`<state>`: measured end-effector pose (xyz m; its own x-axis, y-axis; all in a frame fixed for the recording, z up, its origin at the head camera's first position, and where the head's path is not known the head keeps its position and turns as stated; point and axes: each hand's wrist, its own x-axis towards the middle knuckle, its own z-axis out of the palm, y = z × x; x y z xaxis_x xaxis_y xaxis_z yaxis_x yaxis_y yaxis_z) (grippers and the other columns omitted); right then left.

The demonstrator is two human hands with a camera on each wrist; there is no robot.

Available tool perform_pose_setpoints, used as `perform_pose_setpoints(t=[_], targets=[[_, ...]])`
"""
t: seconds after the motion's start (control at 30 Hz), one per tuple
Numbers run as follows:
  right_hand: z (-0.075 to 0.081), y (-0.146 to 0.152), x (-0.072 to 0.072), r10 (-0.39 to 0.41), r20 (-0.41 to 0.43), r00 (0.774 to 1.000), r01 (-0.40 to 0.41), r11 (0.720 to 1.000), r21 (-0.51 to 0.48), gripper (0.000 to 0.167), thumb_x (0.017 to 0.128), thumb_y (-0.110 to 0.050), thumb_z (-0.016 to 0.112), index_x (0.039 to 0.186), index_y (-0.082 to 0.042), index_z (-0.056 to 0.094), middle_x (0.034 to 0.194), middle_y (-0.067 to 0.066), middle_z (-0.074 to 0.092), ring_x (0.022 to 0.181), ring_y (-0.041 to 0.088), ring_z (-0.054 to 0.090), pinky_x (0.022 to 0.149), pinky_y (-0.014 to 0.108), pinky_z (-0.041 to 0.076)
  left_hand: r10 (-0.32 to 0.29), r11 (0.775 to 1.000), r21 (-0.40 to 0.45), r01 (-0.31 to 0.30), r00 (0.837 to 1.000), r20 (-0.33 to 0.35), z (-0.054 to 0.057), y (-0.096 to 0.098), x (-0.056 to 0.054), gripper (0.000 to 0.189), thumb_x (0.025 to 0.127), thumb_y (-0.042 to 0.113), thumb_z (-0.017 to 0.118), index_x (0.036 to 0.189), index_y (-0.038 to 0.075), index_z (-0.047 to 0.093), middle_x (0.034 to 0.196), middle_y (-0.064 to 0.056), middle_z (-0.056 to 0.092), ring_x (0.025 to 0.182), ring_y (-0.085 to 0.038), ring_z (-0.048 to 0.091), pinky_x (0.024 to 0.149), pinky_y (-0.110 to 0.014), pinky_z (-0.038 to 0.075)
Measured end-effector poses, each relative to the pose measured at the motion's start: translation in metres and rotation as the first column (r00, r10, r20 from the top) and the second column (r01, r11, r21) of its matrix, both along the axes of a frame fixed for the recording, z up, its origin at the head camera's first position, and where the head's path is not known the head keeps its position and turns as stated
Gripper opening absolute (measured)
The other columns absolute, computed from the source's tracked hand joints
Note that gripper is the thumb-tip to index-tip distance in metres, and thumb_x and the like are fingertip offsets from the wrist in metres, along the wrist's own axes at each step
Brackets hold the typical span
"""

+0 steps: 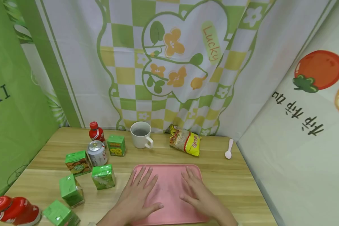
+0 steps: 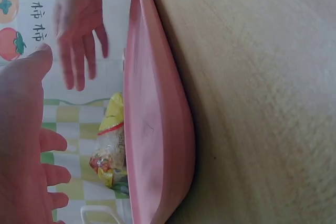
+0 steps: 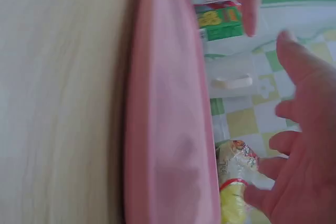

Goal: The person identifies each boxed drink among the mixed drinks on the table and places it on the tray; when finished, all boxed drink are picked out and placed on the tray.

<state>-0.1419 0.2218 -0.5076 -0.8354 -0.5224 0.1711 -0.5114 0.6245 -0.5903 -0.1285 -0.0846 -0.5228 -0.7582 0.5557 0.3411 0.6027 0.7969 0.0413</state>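
A pink tray (image 1: 169, 188) lies flat on the wooden table at the front. Over its left part my left hand (image 1: 137, 197) is held palm down, fingers straight and spread. My right hand (image 1: 199, 196) hovers above the tray's right side, its fingers straight and the thumb pointing inward. Both wrist views show a gap between each hand and the tray, and neither hand holds anything. In the left wrist view the tray (image 2: 152, 114) shows its raised rim, with the right hand (image 2: 79, 30) beyond it.
Behind the tray stand a white mug (image 1: 140, 135), a yellow snack bag (image 1: 185, 140) and a small spoon (image 1: 229, 149). To the left are several green juice boxes (image 1: 103, 177), a silver can (image 1: 97, 153) and two red bottles (image 1: 96, 132). Curtains enclose the table.
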Motion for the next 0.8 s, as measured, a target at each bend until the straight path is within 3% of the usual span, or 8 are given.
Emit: perform_pose_setpoints(t=[0.07,0.2,0.37,0.43,0.5,0.57,0.7,0.8], targets=[[0.000,0.000,-0.004,-0.008,0.164,0.986,0.047,0.969,-0.241,0.070,0.099,-0.021,0.069,0.157,-0.005,0.035,0.164,0.016,0.022,0.147,0.037,0.026,0.111,0.053,0.029,0.003,1.000,-0.002,-0.003,1.000,0.005,0.001,0.000,-0.001,0.094,0.092,0.082,0.033,0.154,0.012,0.045,0.162,-0.015,0.028,0.150,-0.039,0.016,0.115,-0.064,0.014],[0.002,0.007,-0.017,-0.018,0.443,0.896,0.285,0.789,-0.544,0.059,0.097,-0.004,0.067,0.150,0.003,0.042,0.149,0.025,0.046,0.133,0.040,0.049,0.101,0.041,0.047,0.012,1.000,-0.017,-0.011,1.000,0.023,0.004,-0.001,-0.002,0.095,0.092,0.082,0.034,0.155,0.012,0.044,0.163,-0.015,0.026,0.151,-0.038,0.012,0.116,-0.063,0.012],[-0.001,0.032,-0.026,-0.211,0.627,0.750,0.588,0.648,-0.484,0.053,0.094,-0.006,0.073,0.141,0.006,0.053,0.127,0.023,0.062,0.108,0.032,0.065,0.087,0.038,0.056,0.016,1.000,-0.025,-0.015,0.999,0.028,0.006,-0.002,0.000,0.094,0.092,0.082,0.034,0.155,0.013,0.043,0.164,-0.015,0.024,0.151,-0.037,0.010,0.117,-0.062,0.012],[-0.006,0.045,-0.027,-0.274,0.645,0.713,0.643,0.623,-0.445,0.050,0.093,-0.006,0.074,0.137,0.007,0.056,0.121,0.021,0.065,0.103,0.029,0.066,0.083,0.039,0.058,0.016,1.000,-0.021,-0.015,1.000,0.027,0.007,-0.002,0.001,0.094,0.092,0.082,0.034,0.155,0.013,0.043,0.164,-0.015,0.024,0.152,-0.037,0.010,0.117,-0.062,0.012],[-0.012,0.055,-0.025,-0.307,0.644,0.700,0.661,0.619,-0.424,0.047,0.093,-0.003,0.073,0.134,0.011,0.056,0.116,0.022,0.065,0.100,0.029,0.067,0.081,0.038,0.058,0.014,1.000,-0.012,-0.014,0.999,0.033,0.008,-0.002,0.002,0.093,0.092,0.081,0.034,0.155,0.013,0.043,0.164,-0.014,0.024,0.152,-0.035,0.009,0.117,-0.062,0.013],[-0.017,0.061,-0.021,-0.342,0.637,0.691,0.666,0.645,-0.376,0.044,0.092,-0.002,0.072,0.131,0.013,0.057,0.111,0.021,0.066,0.096,0.027,0.068,0.078,0.036,0.059,0.010,1.000,-0.003,-0.010,0.999,0.041,0.007,-0.002,0.004,0.093,0.092,0.081,0.035,0.155,0.014,0.044,0.164,-0.014,0.025,0.152,-0.035,0.009,0.116,-0.062,0.013],[-0.022,0.063,-0.015,-0.342,0.612,0.713,0.605,0.741,-0.290,0.042,0.091,0.001,0.071,0.128,0.017,0.058,0.105,0.017,0.068,0.091,0.024,0.069,0.074,0.035,0.059,0.010,1.000,0.013,-0.011,0.997,0.073,0.006,-0.002,0.005,0.091,0.092,0.080,0.038,0.155,0.014,0.043,0.164,-0.014,0.025,0.152,-0.034,0.009,0.117,-0.062,0.012],[-0.023,0.063,-0.012,-0.335,0.596,0.730,0.578,0.769,-0.275,0.039,0.090,0.000,0.071,0.124,0.016,0.061,0.101,0.016,0.068,0.088,0.024,0.068,0.073,0.035,0.059,0.012,1.000,0.013,-0.014,0.996,0.091,0.007,0.000,0.006,0.091,0.092,0.080,0.039,0.156,0.014,0.042,0.164,-0.014,0.025,0.152,-0.034,0.008,0.117,-0.061,0.010]])
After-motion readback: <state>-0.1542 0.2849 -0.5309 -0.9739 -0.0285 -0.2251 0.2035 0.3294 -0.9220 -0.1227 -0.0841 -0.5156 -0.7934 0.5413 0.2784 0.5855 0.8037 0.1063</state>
